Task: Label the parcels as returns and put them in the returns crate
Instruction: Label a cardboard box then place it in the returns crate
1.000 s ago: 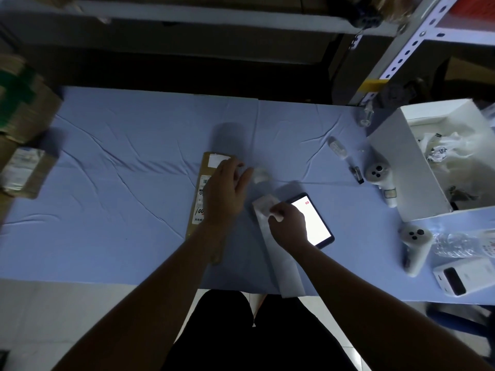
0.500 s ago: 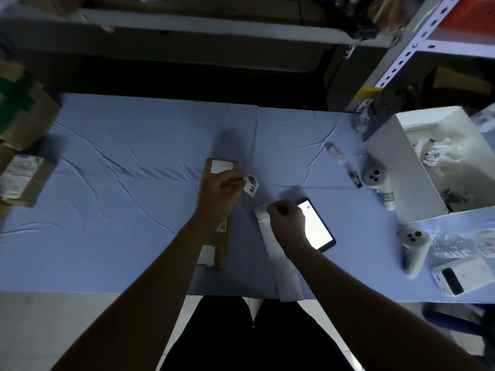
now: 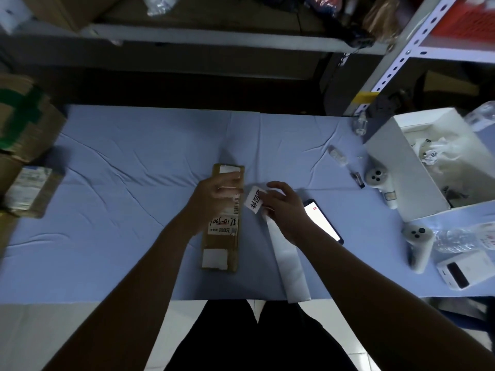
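Left hand (image 3: 214,202) lies over the upper half of the brown parcel (image 3: 219,245), steadying it flat on the blue cloth (image 3: 120,210); whether its fingers hook the parcel's edge I cannot tell. Right hand (image 3: 285,210) pinches a peeled return label (image 3: 254,202) just beside the left hand, above the backing strip (image 3: 290,263) that runs back under the right wrist. As I judge it, the loose sticker could curl onto a finger or itself, or land askew over the barcode (image 3: 236,207), if pressed down before it is lined up.
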Motion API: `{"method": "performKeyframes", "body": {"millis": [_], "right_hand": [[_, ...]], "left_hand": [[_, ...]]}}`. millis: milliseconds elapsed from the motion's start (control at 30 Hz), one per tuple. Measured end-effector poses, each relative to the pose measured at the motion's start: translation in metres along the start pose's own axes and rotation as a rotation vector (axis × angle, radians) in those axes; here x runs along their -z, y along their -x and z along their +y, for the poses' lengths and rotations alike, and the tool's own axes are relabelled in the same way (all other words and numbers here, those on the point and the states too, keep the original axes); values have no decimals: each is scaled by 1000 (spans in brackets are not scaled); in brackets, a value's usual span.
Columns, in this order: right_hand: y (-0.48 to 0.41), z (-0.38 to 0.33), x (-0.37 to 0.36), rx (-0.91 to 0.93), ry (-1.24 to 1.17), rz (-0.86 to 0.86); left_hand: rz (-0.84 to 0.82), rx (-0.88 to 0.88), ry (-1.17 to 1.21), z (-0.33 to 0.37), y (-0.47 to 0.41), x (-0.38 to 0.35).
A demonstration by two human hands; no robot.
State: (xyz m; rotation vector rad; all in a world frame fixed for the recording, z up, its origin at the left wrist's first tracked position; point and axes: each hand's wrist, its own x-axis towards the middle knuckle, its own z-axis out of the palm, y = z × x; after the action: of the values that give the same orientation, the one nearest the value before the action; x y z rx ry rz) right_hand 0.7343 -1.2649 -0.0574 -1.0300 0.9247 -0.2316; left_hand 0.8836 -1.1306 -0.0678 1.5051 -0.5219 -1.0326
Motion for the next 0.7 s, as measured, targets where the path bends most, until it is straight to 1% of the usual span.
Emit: {"method": "performKeyframes", "body": {"millis": [67, 133, 200, 333, 433, 500, 600, 700], "right_hand": [[3, -2, -2, 55, 110, -22], [5, -4, -4, 92, 166, -34], [6, -5, -8, 114, 210, -77], [12, -7, -16, 172, 389, -198], [18, -8, -22, 179, 447, -251], [22, -9, -26, 153, 440, -243], [26, -10, -32, 65, 390, -200], [31, -4, -38, -12, 363, -139]], "left_hand": [[16, 84, 52, 4, 0, 5], [63, 175, 64, 11, 1, 1], [102, 198, 14, 15, 1, -3], [100, 149, -96, 15, 1, 0], [78, 23, -234, 12, 5, 7], [96, -23, -257, 14, 10, 9], [163, -85, -222, 18, 19, 8], [256, -106, -115, 16, 27, 10]]}}
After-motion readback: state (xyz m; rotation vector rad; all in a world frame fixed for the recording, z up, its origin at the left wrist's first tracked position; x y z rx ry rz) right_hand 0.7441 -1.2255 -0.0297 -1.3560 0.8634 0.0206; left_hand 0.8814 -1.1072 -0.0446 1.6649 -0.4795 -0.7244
